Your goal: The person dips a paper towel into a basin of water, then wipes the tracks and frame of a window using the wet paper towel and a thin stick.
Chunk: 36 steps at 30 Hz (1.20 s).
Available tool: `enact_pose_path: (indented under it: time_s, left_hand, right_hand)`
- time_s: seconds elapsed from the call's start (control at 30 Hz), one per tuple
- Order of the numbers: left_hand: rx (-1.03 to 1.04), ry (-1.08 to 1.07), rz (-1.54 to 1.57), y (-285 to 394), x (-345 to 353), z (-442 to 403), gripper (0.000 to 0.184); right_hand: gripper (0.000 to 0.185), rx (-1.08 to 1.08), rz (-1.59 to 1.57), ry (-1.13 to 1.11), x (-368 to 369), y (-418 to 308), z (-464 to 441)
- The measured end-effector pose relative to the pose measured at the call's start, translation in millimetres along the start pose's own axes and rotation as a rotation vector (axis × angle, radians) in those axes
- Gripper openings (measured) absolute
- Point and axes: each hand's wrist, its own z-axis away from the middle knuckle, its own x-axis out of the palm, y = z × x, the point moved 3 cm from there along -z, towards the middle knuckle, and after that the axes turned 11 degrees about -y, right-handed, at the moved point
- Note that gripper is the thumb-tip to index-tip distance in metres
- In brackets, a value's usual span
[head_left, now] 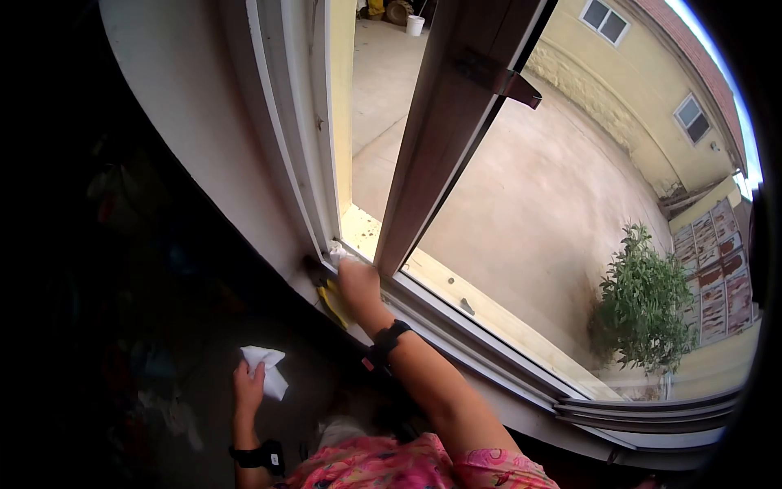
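Note:
My left hand is closed on a white folded wipe or paper towel, held low beside my body. My right hand reaches to the lower corner of the sliding window's track and is closed on a crumpled white wipe, which pokes out beyond the fingers. Just left of that hand, a yellow-handled tool, perhaps pliers, lies on the sill. The dark sliding window frame stands partly open, right of this hand.
A latch handle sticks out from the window frame. White side jamb rails rise at the left. Outside are a concrete yard, a leafy bush, a yellow building and a white bucket.

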Motion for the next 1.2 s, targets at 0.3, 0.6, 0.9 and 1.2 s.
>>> enact_pose_path:
  time_s: [0.3,0.6,0.9,1.2]
  left_hand:
    - [-0.02,-0.051,0.014,4.3,0.1,-4.4,0.026]
    - [0.109,-0.153,0.003,48.1,37.2,-14.5,0.027]
    - [0.29,-0.258,-0.054,83.2,67.2,-18.0,0.029]
    - [0.352,-0.346,-0.041,107.2,83.2,-18.5,0.028]
  right_hand:
    - [0.013,0.104,0.136,-0.198,-23.7,44.7,59.1]
    - [0.024,0.341,0.241,-0.29,-88.6,132.2,220.8]
    - [0.018,0.816,0.356,-0.235,-170.0,207.1,412.2]
    - [0.02,0.962,0.416,-0.172,-156.0,184.0,420.2]
